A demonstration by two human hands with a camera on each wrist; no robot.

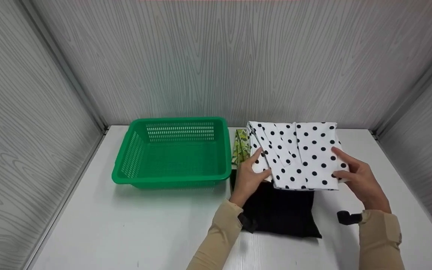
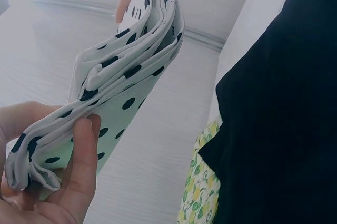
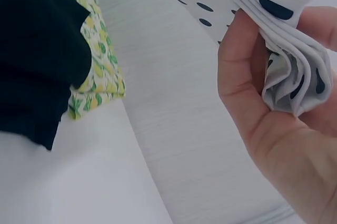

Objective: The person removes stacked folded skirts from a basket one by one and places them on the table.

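A folded white cloth with black polka dots (image 1: 315,157) is held up between both hands, its layers stacked and showing edge-on in the left wrist view. My left hand (image 1: 249,178) pinches its left end, thumb on one face and fingers on the other. At the opposite end my right hand (image 1: 360,180) grips the stacked layers, which curl inside the fingers in the right wrist view. Below the dotted cloth lies a folded black cloth (image 1: 279,213). A folded yellow-green lemon-print cloth (image 1: 240,146) shows partly beside and under it; the rest is hidden.
To the left stands a green plastic basket (image 1: 191,180) with slotted walls and nothing inside. The white table (image 1: 144,232) is bounded by grey wood-grain panels (image 1: 216,63) at the back and on both sides.
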